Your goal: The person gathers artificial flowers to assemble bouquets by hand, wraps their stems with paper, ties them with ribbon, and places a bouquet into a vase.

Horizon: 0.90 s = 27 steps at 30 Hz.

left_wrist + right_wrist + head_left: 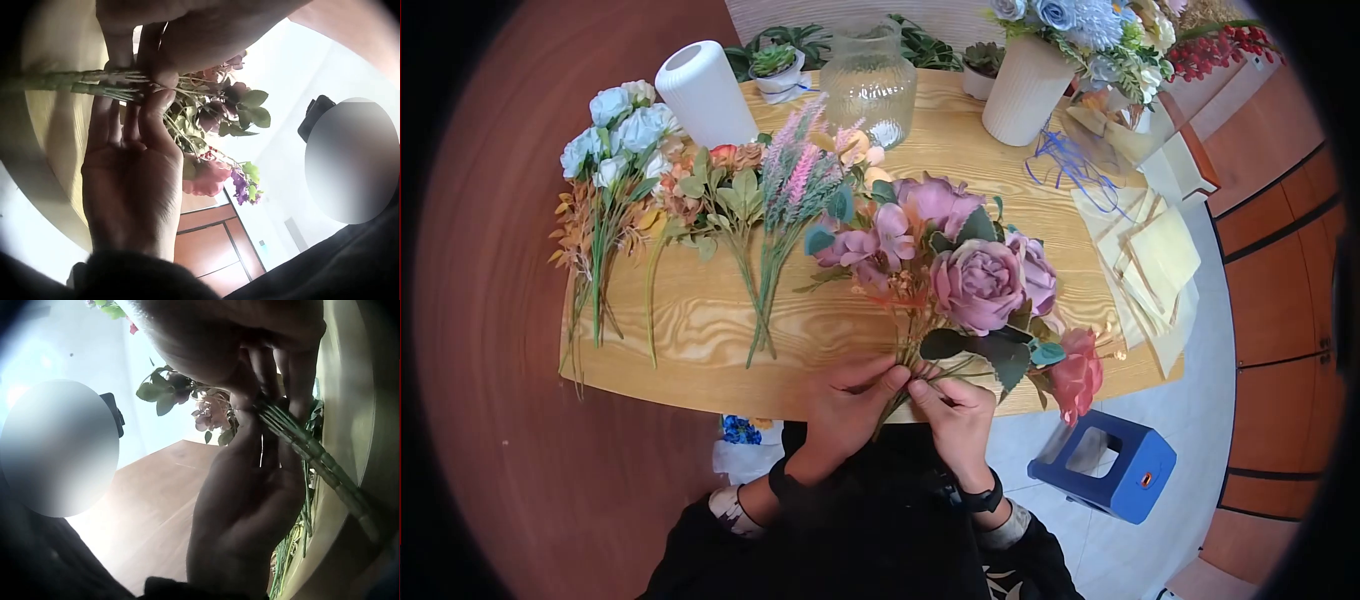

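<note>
A bouquet (965,275) of mauve and pink artificial roses with dark green leaves lies tilted over the near edge of the wooden bench (700,330), its blooms fanning up and to the right and its bundled green stems (910,375) pointing down toward the person. Both hands meet at those stems: the left hand (845,400) grips the bundle, fingers curled round it, and the right hand (955,410) pinches the same stems from the other side, its fingertips touching the left hand's. The left wrist view shows the stems (81,81) running across between thumb and fingers, with the blooms beyond; the right wrist view shows the stems (312,450) held the same way, close to the bench edge. One pink rose (1078,375) hangs off the bouquet's lower right, past the bench edge. On the bench's left part lie more loose sprays: a bunch of pale blue flowers (615,125), orange and green sprigs (710,195), and pink lavender-like stems (795,185). Behind them stand a white cylinder vase (705,95) and a clear glass jar (868,85), and farther right a ribbed white vase (1027,90) filled with flowers. Blue ribbon (1070,165) and cream paper sheets (1155,265) lie at the bench's right side. A blue stool (1115,465) stands on the floor to the right of the person.
</note>
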Tool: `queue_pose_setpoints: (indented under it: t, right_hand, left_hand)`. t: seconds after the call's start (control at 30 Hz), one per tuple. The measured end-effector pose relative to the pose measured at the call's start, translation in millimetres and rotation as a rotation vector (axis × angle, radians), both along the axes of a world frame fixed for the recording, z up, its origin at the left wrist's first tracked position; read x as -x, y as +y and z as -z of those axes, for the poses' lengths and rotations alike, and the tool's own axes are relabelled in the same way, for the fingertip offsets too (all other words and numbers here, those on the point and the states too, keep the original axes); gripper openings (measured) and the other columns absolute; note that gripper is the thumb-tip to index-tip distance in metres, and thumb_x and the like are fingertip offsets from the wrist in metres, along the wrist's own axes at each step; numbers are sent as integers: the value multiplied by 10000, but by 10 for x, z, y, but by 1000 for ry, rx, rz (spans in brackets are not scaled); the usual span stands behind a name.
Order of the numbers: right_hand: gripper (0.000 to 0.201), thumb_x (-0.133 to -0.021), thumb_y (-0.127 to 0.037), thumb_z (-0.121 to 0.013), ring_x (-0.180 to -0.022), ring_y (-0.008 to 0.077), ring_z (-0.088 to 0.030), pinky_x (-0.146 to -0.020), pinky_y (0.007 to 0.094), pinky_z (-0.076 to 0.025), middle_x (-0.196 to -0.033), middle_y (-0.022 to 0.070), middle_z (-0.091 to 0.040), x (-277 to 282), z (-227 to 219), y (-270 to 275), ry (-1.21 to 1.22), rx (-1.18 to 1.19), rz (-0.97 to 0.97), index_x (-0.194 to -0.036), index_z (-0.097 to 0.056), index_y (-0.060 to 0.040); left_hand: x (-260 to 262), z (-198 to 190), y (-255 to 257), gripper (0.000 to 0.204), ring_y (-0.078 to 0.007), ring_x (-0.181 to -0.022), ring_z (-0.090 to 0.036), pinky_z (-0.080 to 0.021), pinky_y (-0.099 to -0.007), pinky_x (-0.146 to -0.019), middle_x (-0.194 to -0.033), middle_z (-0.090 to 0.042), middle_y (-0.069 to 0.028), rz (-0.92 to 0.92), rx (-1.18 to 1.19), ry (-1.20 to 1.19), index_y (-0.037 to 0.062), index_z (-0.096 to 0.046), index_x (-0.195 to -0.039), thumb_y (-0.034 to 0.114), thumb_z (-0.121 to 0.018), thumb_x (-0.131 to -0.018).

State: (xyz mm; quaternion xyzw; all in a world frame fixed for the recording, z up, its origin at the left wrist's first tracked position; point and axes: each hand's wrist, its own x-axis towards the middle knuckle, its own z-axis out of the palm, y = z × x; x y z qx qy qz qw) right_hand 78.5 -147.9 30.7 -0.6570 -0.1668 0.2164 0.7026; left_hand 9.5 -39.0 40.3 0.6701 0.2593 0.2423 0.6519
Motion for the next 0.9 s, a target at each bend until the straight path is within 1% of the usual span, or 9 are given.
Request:
queue_pose_setpoints:
  t: [0.2, 0.3, 0.37, 0.4, 0.47, 0.5, 0.6, 0.7, 0.9]
  right_hand:
    - [50, -775, -20, -667, -663, 23, -504, -590, 181, -410, -768, -8, -639, -24, 26, -67, 55, 66, -13, -801, -645, 17]
    - [54, -797, 23, -620, -714, 75, -559, -638, 209, -454, -803, 50, -638, -58, -23, -85, -3, 248, -76, -754, -607, 53]
    - [70, -813, 72, -561, -787, 181, -610, -717, 278, -502, -854, 144, -628, -67, -91, 21, 184, -217, 75, -754, -571, 109]
    - [70, -813, 72, -561, -787, 181, -610, -717, 278, -502, -854, 144, -628, -74, -85, 21, 190, -222, 66, -754, -571, 109]
    - [73, -822, 95, -527, -843, 275, -621, -774, 351, -516, -919, 224, -605, -124, -70, -33, 187, -225, 82, -780, -545, 152]
    - [81, -829, 84, -527, -828, 258, -623, -768, 338, -513, -943, 226, -607, -123, -56, -42, 205, -248, 88, -814, -547, 161]
    - [88, -835, 78, -523, -823, 261, -625, -771, 341, -511, -943, 225, -607, -123, -66, -48, 217, -243, 48, -846, -559, 157]
    - [92, -836, 73, -526, -825, 259, -629, -772, 335, -508, -944, 222, -611, -101, -59, -26, 201, -266, 9, -862, -565, 153]
    - [85, -832, 66, -540, -843, 248, -633, -774, 324, -506, -967, 215, -615, -76, -64, -26, 161, -217, -17, -852, -580, 139]
  left_hand:
    - [14, -11, 24, 197, -130, -816, -593, -468, -259, -710, -895, -640, -76, 85, 140, -53, -36, -631, -954, 96, -647, -808]
    - [58, -15, 50, 176, -134, -836, -596, -476, -248, -745, -914, -614, -84, 118, 244, -56, -36, -561, -1007, 0, -566, -835]
    - [118, 70, 77, 159, -97, -714, -548, -447, -224, -630, -846, -569, -52, 43, 98, -51, -19, -510, -1025, 24, -501, -872]
    - [131, 63, 124, 159, -97, -714, -548, -447, -224, -630, -846, -569, -52, 34, 91, -46, -19, -510, -1025, 24, -501, -872]
    - [132, 40, 226, 186, -64, -561, -399, -335, -210, -510, -751, -467, -6, 343, 851, -375, -20, -487, -1044, 102, -458, -907]
    - [142, 23, 226, 260, -59, -521, -263, -235, -207, -472, -706, -361, 17, 412, 819, -357, -30, -466, -1074, 177, -424, -923]
    - [168, -14, 267, 305, -56, -524, -288, -243, -201, -468, -697, -358, 16, 545, 992, -435, -35, -471, -1077, 224, -439, -920]
    - [169, -52, 265, 320, -97, -499, -331, -279, -240, -449, -664, -371, 5, 527, 968, -324, -18, -468, -1044, 259, -494, -885]
    - [147, -98, 241, 314, -108, -492, -334, -289, -245, -459, -634, -374, -1, 549, 1046, -398, -22, -488, -1064, 250, -466, -909]
